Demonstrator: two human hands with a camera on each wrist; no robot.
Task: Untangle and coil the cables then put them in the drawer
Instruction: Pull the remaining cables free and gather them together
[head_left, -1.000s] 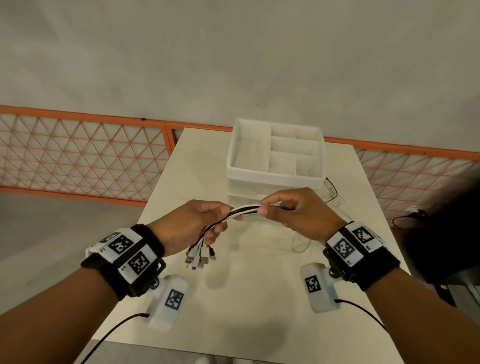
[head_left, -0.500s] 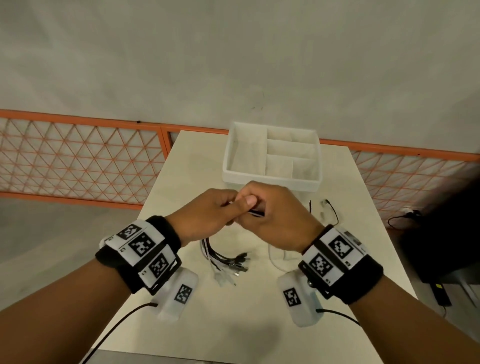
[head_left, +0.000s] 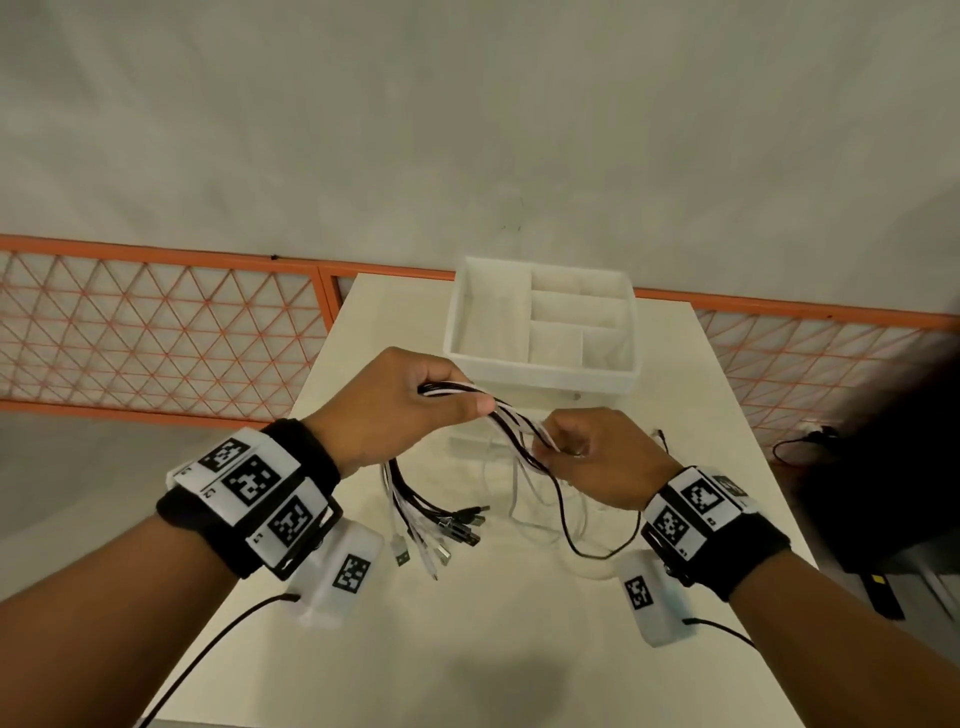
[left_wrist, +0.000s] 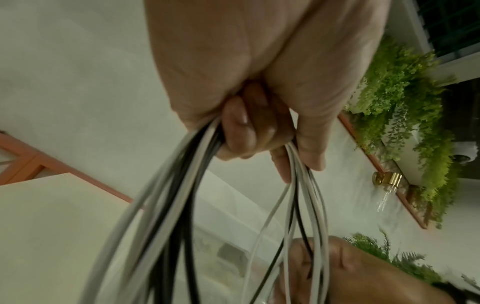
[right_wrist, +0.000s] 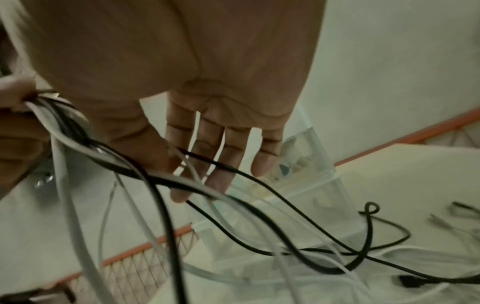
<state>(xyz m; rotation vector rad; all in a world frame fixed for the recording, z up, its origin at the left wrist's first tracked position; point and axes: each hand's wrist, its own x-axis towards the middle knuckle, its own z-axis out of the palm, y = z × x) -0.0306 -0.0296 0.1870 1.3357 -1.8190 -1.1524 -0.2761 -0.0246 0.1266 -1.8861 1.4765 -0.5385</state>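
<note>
left hand (head_left: 395, 410) clenches the bunched cables (head_left: 415, 499); right hand (head_left: 597, 457) just beside pinches their trailing strands. untangling seems underway; next, pull strands free, then coil. drawer (head_left: 540, 370) sits open beyond both hands.

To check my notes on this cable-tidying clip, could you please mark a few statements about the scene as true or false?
1. The left hand grips a bundle of black and white cables. True.
2. Coiled cables already lie in the drawer. False: the drawer's compartments look empty.
3. The plug ends hang below the left hand. True.
4. The right hand lies flat on the table, away from the cables. False: the right hand holds the cables above the table.
</note>
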